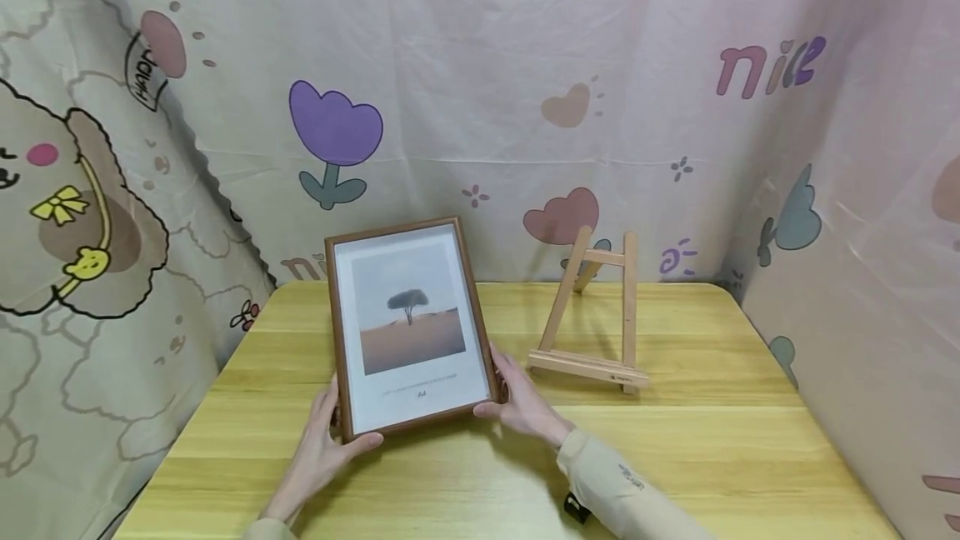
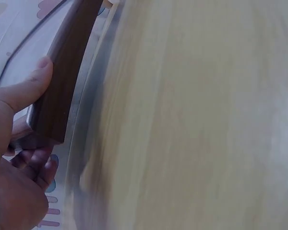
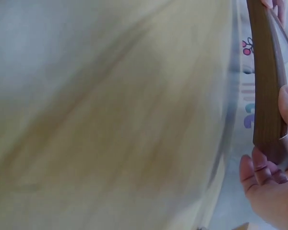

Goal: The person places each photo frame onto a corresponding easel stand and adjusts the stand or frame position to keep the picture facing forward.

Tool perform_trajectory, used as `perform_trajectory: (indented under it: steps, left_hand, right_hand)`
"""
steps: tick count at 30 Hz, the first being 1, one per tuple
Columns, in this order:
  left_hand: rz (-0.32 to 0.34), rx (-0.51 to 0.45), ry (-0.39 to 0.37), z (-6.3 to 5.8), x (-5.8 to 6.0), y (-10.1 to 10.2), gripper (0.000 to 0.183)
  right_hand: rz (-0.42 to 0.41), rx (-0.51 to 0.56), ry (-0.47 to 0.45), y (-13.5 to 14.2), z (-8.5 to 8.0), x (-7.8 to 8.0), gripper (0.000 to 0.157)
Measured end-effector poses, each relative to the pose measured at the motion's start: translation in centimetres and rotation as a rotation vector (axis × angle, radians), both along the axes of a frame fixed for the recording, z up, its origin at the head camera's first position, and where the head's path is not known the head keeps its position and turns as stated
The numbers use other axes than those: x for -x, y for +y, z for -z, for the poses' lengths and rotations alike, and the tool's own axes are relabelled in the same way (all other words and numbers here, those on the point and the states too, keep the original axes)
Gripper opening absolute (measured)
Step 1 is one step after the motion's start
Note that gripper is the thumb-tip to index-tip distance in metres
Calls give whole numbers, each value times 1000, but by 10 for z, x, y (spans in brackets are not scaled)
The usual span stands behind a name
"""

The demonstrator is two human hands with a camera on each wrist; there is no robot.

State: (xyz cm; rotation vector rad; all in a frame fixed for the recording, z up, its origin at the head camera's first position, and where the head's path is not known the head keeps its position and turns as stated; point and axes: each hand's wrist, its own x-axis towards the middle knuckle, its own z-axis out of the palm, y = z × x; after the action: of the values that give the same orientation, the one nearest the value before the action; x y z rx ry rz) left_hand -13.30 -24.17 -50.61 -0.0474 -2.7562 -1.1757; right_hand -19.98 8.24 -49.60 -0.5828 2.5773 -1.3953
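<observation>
A brown wooden picture frame point(image 1: 408, 327) with a print of a lone tree is held by both hands, tilted a little in the head view. My left hand point(image 1: 318, 448) grips its lower left corner, the thumb on the front edge. At the lower right corner my right hand point(image 1: 525, 398) grips it the same way. In the left wrist view the left thumb lies over the frame's border point(image 2: 62, 72), fingers curled beneath the corner. The right wrist view shows the right thumb on the frame's front and fingers under its side point(image 3: 269, 81).
To the right of the frame a small wooden easel point(image 1: 628, 298) stands on the yellow wood-grain table point(image 1: 712, 457). Patterned cloth point(image 1: 465, 73) hangs behind and on both sides. A small black object point(image 1: 576, 508) is by the right sleeve.
</observation>
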Motion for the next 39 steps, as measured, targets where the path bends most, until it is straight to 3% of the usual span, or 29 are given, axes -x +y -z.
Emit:
perform_trajectory:
  steps: [11, 18, 24, 34, 39]
  left_hand:
    - [8, -57, 80, -7, 9, 10, 121]
    - [45, -95, 212, -13, 18, 22, 120]
    - [71, -108, 244, -20, 27, 35, 119]
    - [166, -131, 403, -22, 49, 60, 119]
    - [213, -161, 420, -25, 58, 77, 119]
  right_hand:
    - [8, 49, 206, 12, -11, 4, 110]
    - [68, 56, 240, 24, -20, 1, 109]
    - [103, 58, 307, 37, -25, 0, 109]
    - [158, 42, 424, 66, -24, 1, 109]
    - [202, 45, 489, 82, -23, 3, 111]
